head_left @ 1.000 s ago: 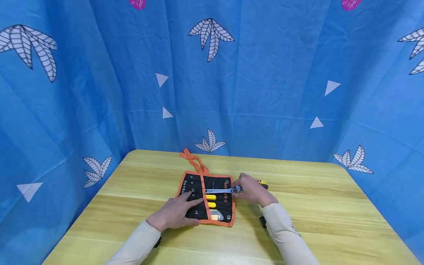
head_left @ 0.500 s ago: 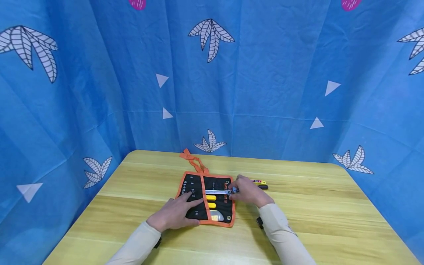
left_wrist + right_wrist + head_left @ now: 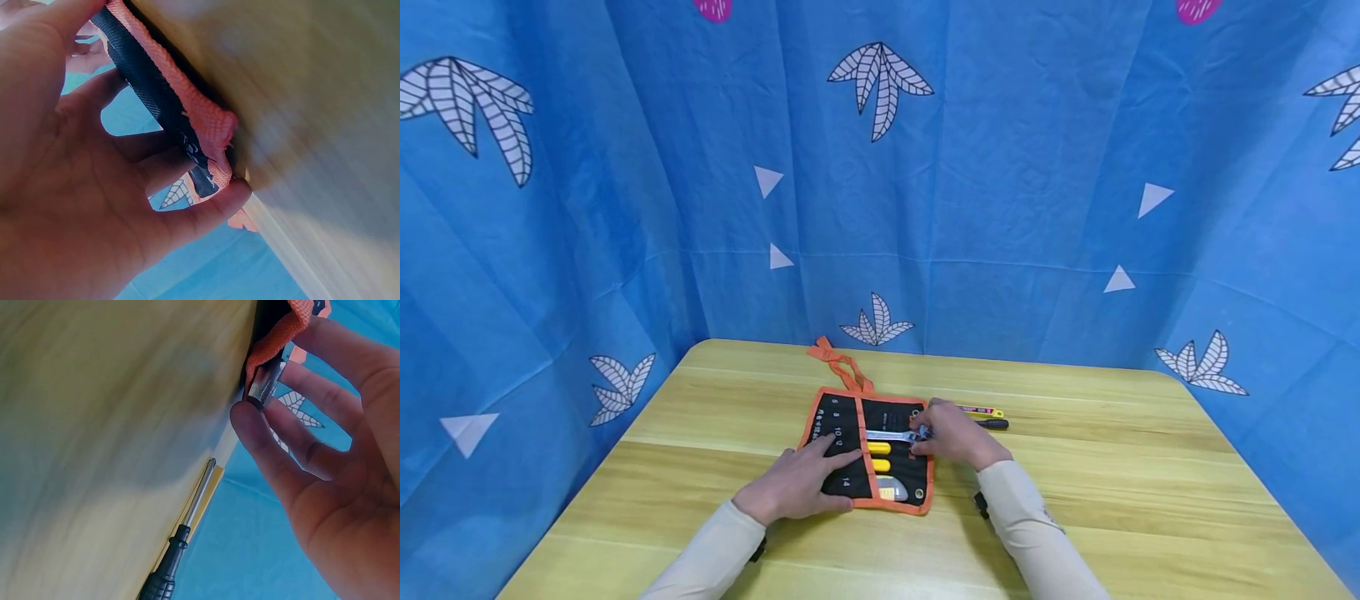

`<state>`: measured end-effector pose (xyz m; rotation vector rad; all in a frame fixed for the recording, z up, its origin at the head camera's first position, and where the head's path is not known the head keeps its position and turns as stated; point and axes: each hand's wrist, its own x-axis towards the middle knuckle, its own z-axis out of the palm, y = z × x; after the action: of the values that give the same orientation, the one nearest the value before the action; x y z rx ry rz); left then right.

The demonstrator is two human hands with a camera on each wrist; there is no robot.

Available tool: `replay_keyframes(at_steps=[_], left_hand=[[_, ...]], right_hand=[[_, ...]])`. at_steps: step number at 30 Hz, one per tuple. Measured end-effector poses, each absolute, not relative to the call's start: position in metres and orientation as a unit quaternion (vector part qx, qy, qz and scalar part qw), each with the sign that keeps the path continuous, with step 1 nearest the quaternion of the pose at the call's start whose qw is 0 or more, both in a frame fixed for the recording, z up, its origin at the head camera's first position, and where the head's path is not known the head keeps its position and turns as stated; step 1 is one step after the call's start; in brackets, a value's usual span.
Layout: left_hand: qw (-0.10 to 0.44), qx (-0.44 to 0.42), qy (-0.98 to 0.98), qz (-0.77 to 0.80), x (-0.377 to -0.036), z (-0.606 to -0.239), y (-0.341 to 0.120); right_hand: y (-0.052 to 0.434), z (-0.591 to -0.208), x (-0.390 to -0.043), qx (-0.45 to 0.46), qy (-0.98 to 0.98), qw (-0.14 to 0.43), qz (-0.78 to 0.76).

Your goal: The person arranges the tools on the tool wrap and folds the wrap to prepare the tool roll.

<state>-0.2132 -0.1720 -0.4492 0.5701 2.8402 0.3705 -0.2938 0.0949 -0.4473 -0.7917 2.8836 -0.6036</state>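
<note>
A black tool roll (image 3: 917,471) with orange trim lies unfolded on the table. My left hand (image 3: 797,482) rests on its numbered left part with the fingers spread, pressing the cloth down. In the left wrist view, the fingertips touch the roll's edge (image 3: 200,125). My right hand (image 3: 958,433) pinches the head of a silver wrench (image 3: 887,435), whose other end is inside a pocket. The right wrist view shows the wrench's metal end (image 3: 265,384) between thumb and fingers at the orange trim. Two yellow handles (image 3: 880,448) and a grey-and-yellow utility knife (image 3: 891,488) sit in neighbouring pockets.
Beyond my right hand lie a black-handled screwdriver (image 3: 165,569) and a flat yellow tool (image 3: 985,412), mostly hidden by the hand in the head view. Orange ties (image 3: 842,365) stretch from the roll's far edge. A blue curtain (image 3: 1022,167) hangs behind the wooden table (image 3: 1120,467).
My right hand has moved left, sliding the wrench further into the pocket. More of the screwdriver and the yellow tool shows behind it. The left hand has stayed in place.
</note>
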Motion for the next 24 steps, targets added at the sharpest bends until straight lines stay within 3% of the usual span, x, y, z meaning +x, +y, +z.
replay_keyframes(at_steps=[24], left_hand=[[0.107, 0.194, 0.967, 0.125, -0.212, -0.448, -0.171]], right_hand=[[0.109, -0.441, -0.294, -0.269, 0.933, 0.045, -0.236]])
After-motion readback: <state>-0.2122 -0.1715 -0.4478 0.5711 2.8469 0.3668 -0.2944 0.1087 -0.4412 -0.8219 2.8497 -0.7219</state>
